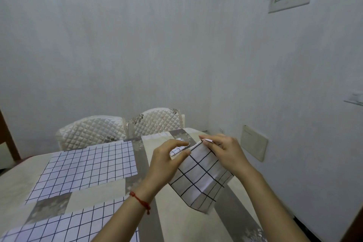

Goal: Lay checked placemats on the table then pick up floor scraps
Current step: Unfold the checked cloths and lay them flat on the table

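While two checked placemats (86, 169) are lying on the table (15, 182) at left, left hand (167, 161) and right hand (225, 149) are pinching a folded third placemat (200, 177), unfolding it; floor scraps are waiting.

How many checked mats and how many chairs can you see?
Checked placemats lying flat on the table: 2, far one, near one
Folded checked placemat held up by left hand and right hand: 1
Quilted chairs: 2, left, right
Total: 5

Bare forearms, red string bracelet (139, 200)
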A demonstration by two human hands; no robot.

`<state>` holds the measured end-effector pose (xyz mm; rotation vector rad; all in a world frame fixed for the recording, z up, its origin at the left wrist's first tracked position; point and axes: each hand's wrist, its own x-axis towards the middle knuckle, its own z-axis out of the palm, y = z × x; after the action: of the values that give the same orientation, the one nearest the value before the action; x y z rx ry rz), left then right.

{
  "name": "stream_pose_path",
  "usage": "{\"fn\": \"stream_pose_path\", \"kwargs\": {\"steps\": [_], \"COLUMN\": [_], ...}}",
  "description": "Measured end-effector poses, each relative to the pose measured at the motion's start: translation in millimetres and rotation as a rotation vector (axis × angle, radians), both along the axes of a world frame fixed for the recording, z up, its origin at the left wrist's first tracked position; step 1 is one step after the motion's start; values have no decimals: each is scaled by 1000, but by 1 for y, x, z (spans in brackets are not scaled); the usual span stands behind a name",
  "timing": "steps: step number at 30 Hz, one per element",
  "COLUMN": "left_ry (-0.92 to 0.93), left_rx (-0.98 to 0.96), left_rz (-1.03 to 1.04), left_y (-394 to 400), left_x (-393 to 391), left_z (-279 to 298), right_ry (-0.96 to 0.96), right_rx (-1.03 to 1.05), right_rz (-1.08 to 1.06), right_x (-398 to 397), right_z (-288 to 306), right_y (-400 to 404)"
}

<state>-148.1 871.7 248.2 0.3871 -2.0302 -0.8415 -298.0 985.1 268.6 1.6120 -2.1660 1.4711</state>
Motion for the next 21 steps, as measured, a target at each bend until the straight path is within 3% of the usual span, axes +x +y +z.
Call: {"fn": "stream_pose_path", "kwargs": {"steps": [6, 10, 16, 21], "left_ry": [-46, -62, 9, 98], "left_rx": [-33, 59, 210, 318], "left_rz": [-34, -10, 41, 117], "left_y": [6, 1, -25, -48], "left_x": [-15, -19, -13, -6], "left_z": [8, 12, 24, 23], "right_ry": [65, -170, -406, -516], "right_rx": [-53, -118, 218, 150], "right_rz": [52, 67, 2, 4], "right_x": [9, 9, -21, -34], "right_z": [7, 5, -22, -34], "right_y": [-2, 2, 20, 32]}}
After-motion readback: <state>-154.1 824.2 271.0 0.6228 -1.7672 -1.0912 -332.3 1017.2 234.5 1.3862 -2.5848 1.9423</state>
